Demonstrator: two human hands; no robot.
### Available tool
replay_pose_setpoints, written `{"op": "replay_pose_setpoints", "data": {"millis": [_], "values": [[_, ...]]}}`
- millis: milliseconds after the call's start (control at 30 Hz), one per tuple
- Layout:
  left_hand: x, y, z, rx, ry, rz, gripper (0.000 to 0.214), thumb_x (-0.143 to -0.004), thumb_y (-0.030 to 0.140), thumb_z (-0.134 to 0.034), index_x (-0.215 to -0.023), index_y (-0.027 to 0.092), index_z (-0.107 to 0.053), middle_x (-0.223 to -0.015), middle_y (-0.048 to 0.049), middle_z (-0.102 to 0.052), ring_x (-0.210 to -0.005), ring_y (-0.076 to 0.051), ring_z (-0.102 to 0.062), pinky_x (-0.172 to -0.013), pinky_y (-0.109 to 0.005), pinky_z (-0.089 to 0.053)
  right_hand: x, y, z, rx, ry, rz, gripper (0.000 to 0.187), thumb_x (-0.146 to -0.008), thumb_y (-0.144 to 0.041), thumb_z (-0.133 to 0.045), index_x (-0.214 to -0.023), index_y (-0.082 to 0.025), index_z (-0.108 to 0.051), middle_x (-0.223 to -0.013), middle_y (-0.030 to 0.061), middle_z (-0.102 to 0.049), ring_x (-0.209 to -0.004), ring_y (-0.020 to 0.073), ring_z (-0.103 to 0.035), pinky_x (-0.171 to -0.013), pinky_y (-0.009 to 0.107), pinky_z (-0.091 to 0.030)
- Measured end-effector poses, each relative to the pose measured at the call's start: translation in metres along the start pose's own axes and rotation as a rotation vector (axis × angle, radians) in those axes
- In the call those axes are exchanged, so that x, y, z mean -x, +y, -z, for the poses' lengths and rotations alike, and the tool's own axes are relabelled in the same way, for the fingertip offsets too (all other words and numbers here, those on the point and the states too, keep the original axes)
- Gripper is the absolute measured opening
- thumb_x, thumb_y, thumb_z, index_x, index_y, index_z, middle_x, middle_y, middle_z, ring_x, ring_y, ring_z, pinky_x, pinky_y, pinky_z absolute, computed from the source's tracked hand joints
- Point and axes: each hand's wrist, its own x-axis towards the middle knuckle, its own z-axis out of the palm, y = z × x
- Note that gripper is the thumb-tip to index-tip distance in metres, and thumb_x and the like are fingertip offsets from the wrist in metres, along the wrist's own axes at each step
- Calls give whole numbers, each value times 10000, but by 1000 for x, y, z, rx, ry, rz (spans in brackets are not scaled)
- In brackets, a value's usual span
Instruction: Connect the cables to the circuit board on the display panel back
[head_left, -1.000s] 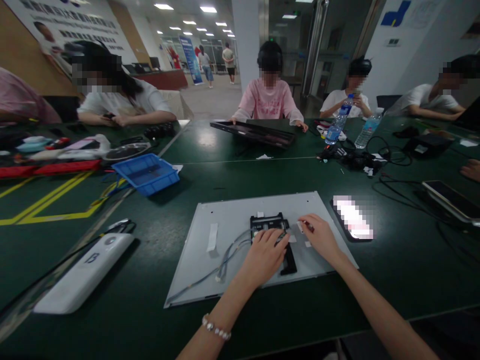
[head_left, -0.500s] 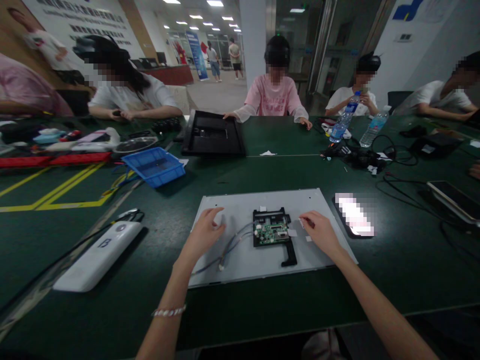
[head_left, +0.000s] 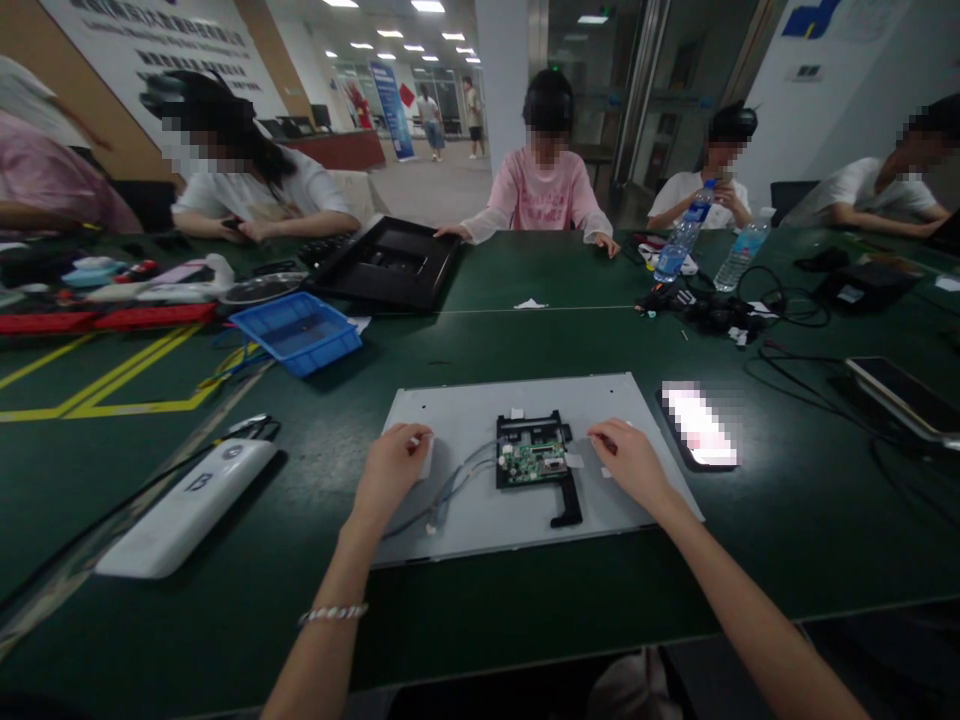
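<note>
Curling your L hand (head_left: 391, 468) by white tape strip (head_left: 427, 463) ctr-left, you've R hand (head_left: 631, 462) ctr-right near green PCB (head_left: 529, 464); can't tell either grip.

We've one view: head-worn cam, set above and behind the fingers of the bare left hand (head_left: 390, 468) and bare right hand (head_left: 628, 458), facing forward and down. Both bare forearms (head_left: 750, 600) enter from the bottom edge. Middle range: flat light-grey rectangular panel (head_left: 465, 410) under the fingers, seen at a slant. We also catch, well beyond the fingers, a pink-topped seated person (head_left: 544, 190) and white rectangular ceiling lights (head_left: 427, 6).
</note>
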Motion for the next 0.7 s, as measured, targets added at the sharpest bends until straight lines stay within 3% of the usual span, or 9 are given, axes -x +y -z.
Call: {"op": "replay_pose_setpoints", "data": {"millis": [133,267,467,600,700], "values": [[-1,6,14,133,113,106,259,-779,402,-520,-866,201,-659,-857,-23,-677,-726,-172,-598,-702,-278,-465,-1,1,1,1,18,6,213,-866,-185,-450,-947,-201,-647,-931,52,-635,-856,183,-579,-766,317,-452],[8,21,30,309,139,212,315,-744,454,-574,-907,202,-671,-835,-24,-689,-723,-177,-609,-615,-257,-464,-1,0,1,0,42,15,211,-872,-203,-444,-951,-204,-639,-943,56,-636,-875,193,-581,-780,329,-459],[32,40,18,266,43,191,259,-754,403,-553,-833,196,-686,-787,-18,-679,-670,-153,-599,-580,-240,-442,-1,8,13,93,123,-9,268,-870,-235,-416,-1055,-207,-607,-1055,84,-614,-982,224,-565,-865,378,-444],[43,39,2,238,45,246,303,-768,420,-526,-875,176,-670,-771,-15,-663,-520,-119,-544,-496,-232,-404,8,38,42,377,339,-245,539,-832,-378,-481,-1313,-141,-421,-1302,191,-460,-1200,335,-420,-956,495,-355],[46,37,-3,273,28,264,306,-761,434,-535,-874,178,-658,-783,-11,-667,-564,-138,-587,-546,-241,-448,16,63,62,531,336,-491,841,-742,-489,-569,-1397,-62,-261,-1260,279,-460,-1158,415,-437,-889,545,-369]]}}
